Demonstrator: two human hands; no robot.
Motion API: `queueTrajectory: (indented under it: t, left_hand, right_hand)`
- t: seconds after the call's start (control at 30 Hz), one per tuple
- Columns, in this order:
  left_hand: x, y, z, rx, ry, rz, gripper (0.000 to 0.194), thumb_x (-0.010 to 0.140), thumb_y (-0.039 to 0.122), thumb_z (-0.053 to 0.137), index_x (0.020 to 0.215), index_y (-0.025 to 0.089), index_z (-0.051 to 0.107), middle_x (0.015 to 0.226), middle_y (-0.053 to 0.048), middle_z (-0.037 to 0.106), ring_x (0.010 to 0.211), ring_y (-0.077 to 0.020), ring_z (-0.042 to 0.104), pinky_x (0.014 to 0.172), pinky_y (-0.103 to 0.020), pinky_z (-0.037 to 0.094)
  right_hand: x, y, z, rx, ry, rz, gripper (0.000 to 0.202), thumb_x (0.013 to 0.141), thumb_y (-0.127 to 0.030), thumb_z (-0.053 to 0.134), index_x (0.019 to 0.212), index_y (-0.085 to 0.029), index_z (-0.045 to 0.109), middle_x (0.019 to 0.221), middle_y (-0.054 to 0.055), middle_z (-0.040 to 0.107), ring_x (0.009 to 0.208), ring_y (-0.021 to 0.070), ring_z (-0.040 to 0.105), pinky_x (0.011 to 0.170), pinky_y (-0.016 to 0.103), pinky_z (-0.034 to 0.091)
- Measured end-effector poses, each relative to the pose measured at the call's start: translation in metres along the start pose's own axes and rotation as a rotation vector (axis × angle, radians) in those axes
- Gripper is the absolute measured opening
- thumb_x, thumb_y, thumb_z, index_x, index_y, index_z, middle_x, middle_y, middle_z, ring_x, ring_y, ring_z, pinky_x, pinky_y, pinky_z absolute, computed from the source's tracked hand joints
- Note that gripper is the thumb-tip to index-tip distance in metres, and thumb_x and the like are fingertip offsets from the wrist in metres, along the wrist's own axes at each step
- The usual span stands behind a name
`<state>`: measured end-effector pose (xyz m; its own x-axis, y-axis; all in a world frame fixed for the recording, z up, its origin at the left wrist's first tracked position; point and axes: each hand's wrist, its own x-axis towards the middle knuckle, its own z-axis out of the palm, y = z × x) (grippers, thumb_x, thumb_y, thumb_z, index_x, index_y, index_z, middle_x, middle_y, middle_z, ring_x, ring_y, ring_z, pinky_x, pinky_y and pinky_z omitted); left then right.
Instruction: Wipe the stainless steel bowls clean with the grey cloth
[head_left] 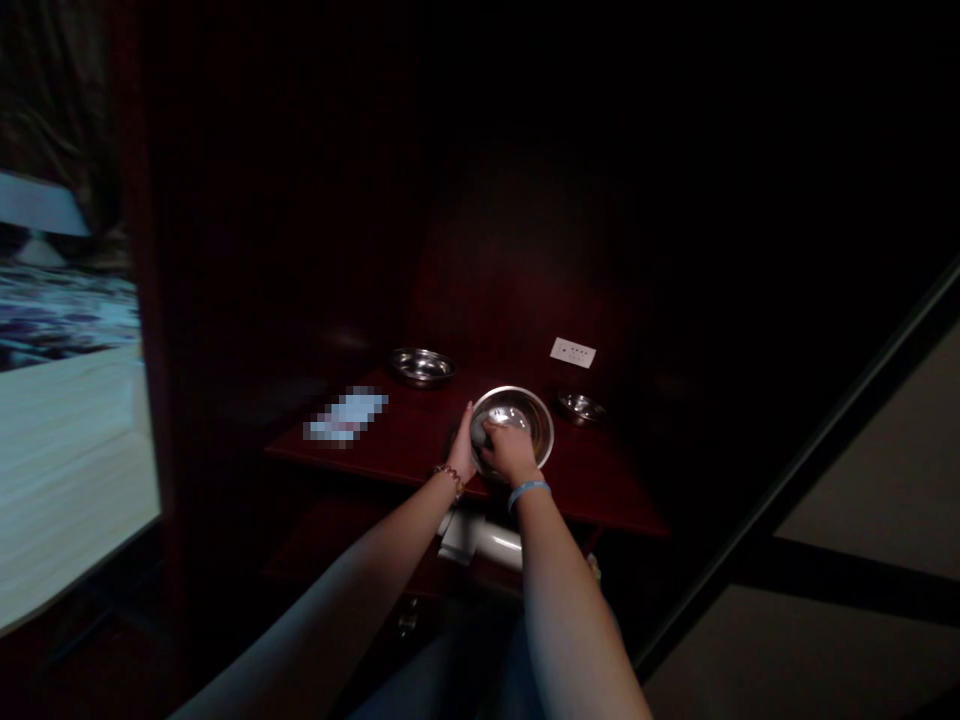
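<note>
A shiny metal bowl is tilted towards me above the front of the dark red tabletop. My left hand grips it by its left side, fingers up along the rim. My right hand reaches into the bowl, its fingers closed near the inner left wall. A greyish lump shows at those fingertips; dim light and blur hide what it is. A bracelet of beads circles my left wrist, and a light blue band circles my right.
On the dark red tabletop stand a metal dish at the back left and a smaller one at the right. A blurred pale sheet lies left. Behind is a white socket plate. White items sit on a lower shelf.
</note>
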<state>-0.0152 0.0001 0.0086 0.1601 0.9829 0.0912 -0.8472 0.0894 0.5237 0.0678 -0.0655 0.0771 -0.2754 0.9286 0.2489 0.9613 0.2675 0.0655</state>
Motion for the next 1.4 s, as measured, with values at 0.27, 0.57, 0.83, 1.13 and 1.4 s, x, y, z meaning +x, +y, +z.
queueTrajectory:
  t: [0.27,0.57,0.83,1.13,1.4]
  left_hand:
    - [-0.003,-0.001,0.008,0.045,-0.052,-0.017,0.058,0.086,0.064,0.059,0.114,0.014,0.073,0.117,-0.012,0.075,0.116,-0.0295,0.066,0.103,-0.039,0.050]
    - [-0.001,-0.003,0.002,0.054,-0.065,-0.008,0.059,0.084,0.063,0.064,0.117,0.015,0.072,0.116,-0.012,0.075,0.115,-0.0301,0.067,0.102,-0.040,0.050]
    - [-0.005,0.001,0.007,0.072,-0.049,0.020,0.053,0.086,0.062,0.062,0.110,0.016,0.074,0.114,-0.010,0.076,0.115,-0.0285,0.066,0.104,-0.038,0.049]
    - [-0.011,0.004,0.012,0.061,0.029,0.016,0.049,0.084,0.059,0.066,0.107,0.016,0.074,0.105,-0.010,0.078,0.106,-0.0280,0.070,0.098,-0.037,0.053]
    - [-0.006,0.001,0.010,0.115,-0.033,-0.006,0.056,0.086,0.062,0.062,0.117,0.016,0.071,0.109,-0.010,0.077,0.112,-0.0287,0.068,0.102,-0.039,0.050]
  right_hand:
    - [-0.017,0.037,-0.003,0.226,-0.319,0.101,0.036,0.084,-0.033,0.066,0.116,-0.019,0.074,0.116,0.010,0.074,0.106,0.0236,0.069,0.089,0.026,0.050]
    - [-0.051,0.076,-0.036,0.137,0.004,0.354,0.047,0.090,-0.043,0.058,0.131,-0.022,0.061,0.121,0.011,0.071,0.110,0.0267,0.067,0.085,0.032,0.049]
    - [-0.053,0.074,-0.034,0.024,0.245,0.210,0.039,0.092,-0.029,0.057,0.131,-0.022,0.059,0.127,0.009,0.065,0.117,0.0225,0.058,0.097,0.031,0.044]
    - [-0.038,0.052,-0.031,-0.166,0.232,0.063,0.042,0.096,-0.019,0.048,0.136,-0.025,0.059,0.140,0.009,0.058,0.123,0.0265,0.048,0.097,0.038,0.041]
    - [-0.038,0.057,-0.025,-0.122,0.013,0.134,0.043,0.095,-0.010,0.042,0.123,-0.022,0.072,0.128,0.014,0.068,0.128,0.0304,0.050,0.101,0.043,0.041]
